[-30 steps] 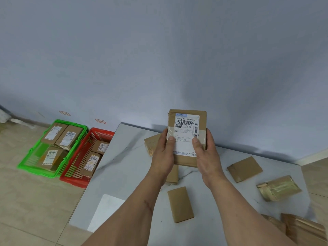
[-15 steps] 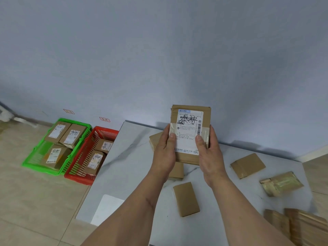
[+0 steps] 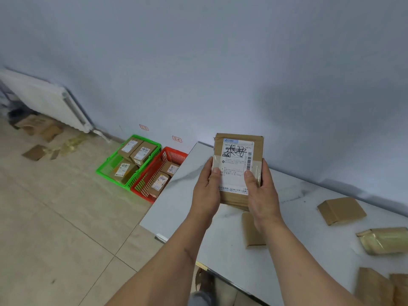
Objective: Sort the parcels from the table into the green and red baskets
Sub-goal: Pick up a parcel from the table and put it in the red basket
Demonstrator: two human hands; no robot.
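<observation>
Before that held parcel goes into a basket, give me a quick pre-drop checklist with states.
1. Grip: left hand and right hand both clasp the held parcel: ok.
2. Label faces the camera: ok.
3. Which basket it belongs in: cannot tell.
4. Green basket has room, three parcels inside: ok.
5. Red basket has room, two parcels visible: ok.
6. Floor path from the table to the baskets is free: ok.

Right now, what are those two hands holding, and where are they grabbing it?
A brown cardboard parcel with a white shipping label, held upright above the table. The left hand and right hand grip its lower side edges, thumbs pressed on the label.
</observation>
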